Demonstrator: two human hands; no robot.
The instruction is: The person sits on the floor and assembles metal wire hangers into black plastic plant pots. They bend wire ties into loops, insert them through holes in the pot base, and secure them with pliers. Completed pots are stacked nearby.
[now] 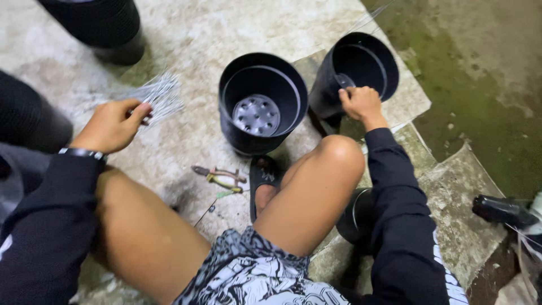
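Note:
My left hand (113,124) is closed on a bundle of thin silvery wires (158,96) that fans out over the concrete floor at the left. My right hand (361,103) grips the near rim of a tilted black plastic pot (367,56) at the upper right. A second black pot (262,101) stands upright between my hands, its perforated bottom visible. A pair of pliers (221,178) with yellowish handles lies on the floor near my sandalled foot (262,181).
Stacks of black pots stand at the top left (101,22) and the left edge (22,113). Another black pot (355,214) lies under my right arm. Mossy green concrete (480,85) spreads at the right. A dark object (502,210) sits at the right edge.

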